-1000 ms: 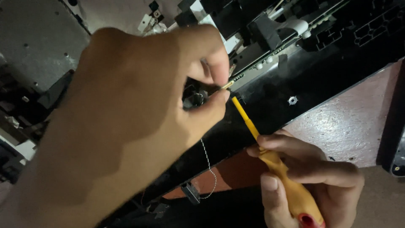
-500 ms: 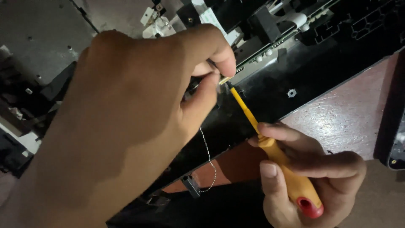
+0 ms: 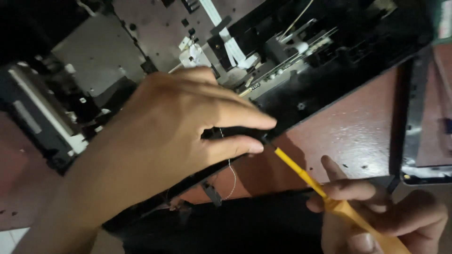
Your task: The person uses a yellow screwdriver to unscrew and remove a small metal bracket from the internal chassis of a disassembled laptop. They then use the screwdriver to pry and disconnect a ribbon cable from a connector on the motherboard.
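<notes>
The left hand (image 3: 174,141) fills the middle of the frame, fingers curled, with forefinger and thumb (image 3: 235,146) drawn close together. They seem to pinch something small and dark at the edge of the opened black machine (image 3: 329,66), though the light is too poor to be sure. A thin pale thread (image 3: 231,176) hangs below that hand.

At the lower right, the right hand (image 3: 376,211) is wrapped tight around the handle of a yellow screwdriver (image 3: 310,181). Its shaft slants up to the left, and the tip sits just beside the left thumb.

The main risk, as I judge it, is a slip. With the tip so near the thumb, a sudden push could jab the skin or skid onto the circuit parts (image 3: 263,80) in the upper middle. The loose thread could also snag on the shaft.
</notes>
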